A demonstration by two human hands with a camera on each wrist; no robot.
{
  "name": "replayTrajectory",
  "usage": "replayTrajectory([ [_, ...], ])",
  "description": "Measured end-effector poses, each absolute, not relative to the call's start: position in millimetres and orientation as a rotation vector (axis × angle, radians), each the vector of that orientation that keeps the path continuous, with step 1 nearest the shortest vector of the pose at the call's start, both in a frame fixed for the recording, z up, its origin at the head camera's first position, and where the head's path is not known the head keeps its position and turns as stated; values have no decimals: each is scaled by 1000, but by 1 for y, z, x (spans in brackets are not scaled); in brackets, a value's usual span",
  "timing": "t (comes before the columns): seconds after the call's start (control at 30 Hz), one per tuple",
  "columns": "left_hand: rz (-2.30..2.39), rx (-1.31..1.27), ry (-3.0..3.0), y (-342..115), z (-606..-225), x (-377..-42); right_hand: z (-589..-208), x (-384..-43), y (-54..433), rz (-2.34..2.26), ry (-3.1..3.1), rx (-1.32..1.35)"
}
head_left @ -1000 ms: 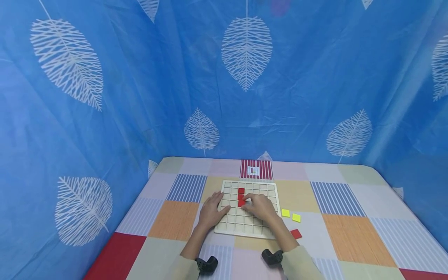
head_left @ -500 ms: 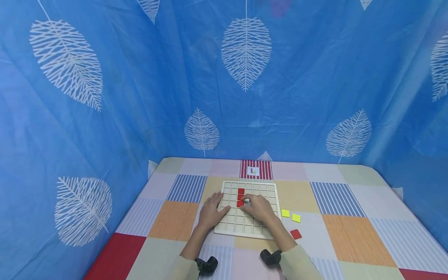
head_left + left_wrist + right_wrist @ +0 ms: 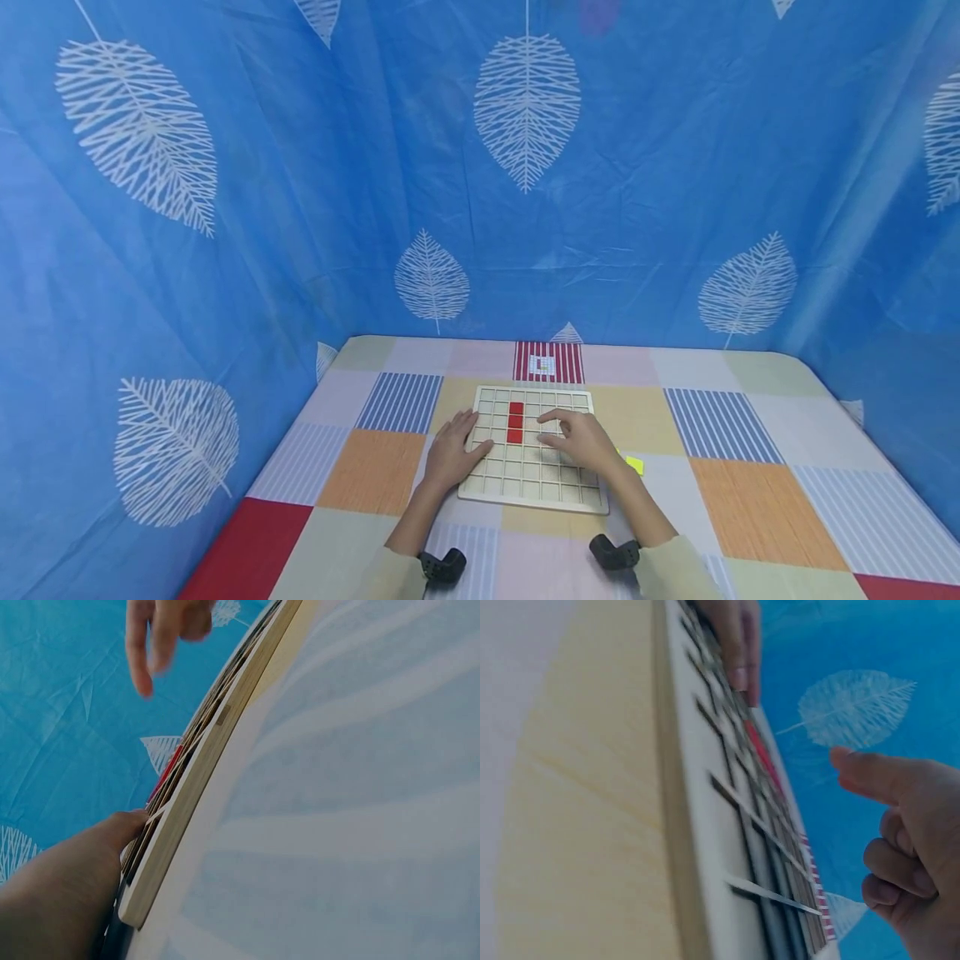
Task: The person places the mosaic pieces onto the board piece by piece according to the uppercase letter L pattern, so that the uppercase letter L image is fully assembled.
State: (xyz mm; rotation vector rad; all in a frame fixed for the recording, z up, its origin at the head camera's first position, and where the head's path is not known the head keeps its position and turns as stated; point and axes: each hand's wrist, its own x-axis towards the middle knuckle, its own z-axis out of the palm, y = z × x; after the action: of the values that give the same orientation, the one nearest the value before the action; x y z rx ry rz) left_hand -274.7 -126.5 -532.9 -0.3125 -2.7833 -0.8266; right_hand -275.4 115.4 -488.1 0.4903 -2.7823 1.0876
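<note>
In the head view a pale wooden grid board [image 3: 525, 492] lies on the patchwork cloth. Red square tiles [image 3: 515, 422] form a short column in its cells, left of centre. My left hand [image 3: 450, 454] rests on the board's left edge with fingers and thumb spread. In the left wrist view its thumb [image 3: 124, 825] touches the rim. Above the board's right half hovers my right hand [image 3: 581, 442], holding nothing. Its thumb and forefinger are extended and apart; the right wrist view shows the other fingers [image 3: 896, 870] curled in.
A yellow tile [image 3: 635, 465] lies on the cloth right of the board, with a second one mostly hidden by the right hand. A small card with a grid pattern [image 3: 542, 365] lies behind the board. Blue leaf-print curtains [image 3: 525, 275] enclose the table.
My right hand has let go of the lowest red tile and moved right, away from the column. Its forearm now covers the loose red tile. My left hand has stayed put.
</note>
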Motion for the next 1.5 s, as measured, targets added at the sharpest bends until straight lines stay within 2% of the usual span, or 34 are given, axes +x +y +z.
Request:
replayTrajectory([
  [0.37,-843,-330,-2781,-126,-532,-275,-451,-245,182,1248,-2590,494],
  [0.77,-831,-316,-2790,-127,-533,-279,-461,-208,247,1299,-2750,456],
  [1.0,-828,-322,-2791,-127,-534,-280,-490,-206,259,1291,-2858,578],
  [1.1,-823,-318,-2788,-128,-534,-280,-499,-209,258,1288,-2951,548],
  [1.27,-831,-314,-2793,-127,-534,-280,-505,-210,255,1232,-3084,409],
  [1.5,-828,-315,-2787,-127,-534,-279,-508,-210,254,1090,-3022,521],
])
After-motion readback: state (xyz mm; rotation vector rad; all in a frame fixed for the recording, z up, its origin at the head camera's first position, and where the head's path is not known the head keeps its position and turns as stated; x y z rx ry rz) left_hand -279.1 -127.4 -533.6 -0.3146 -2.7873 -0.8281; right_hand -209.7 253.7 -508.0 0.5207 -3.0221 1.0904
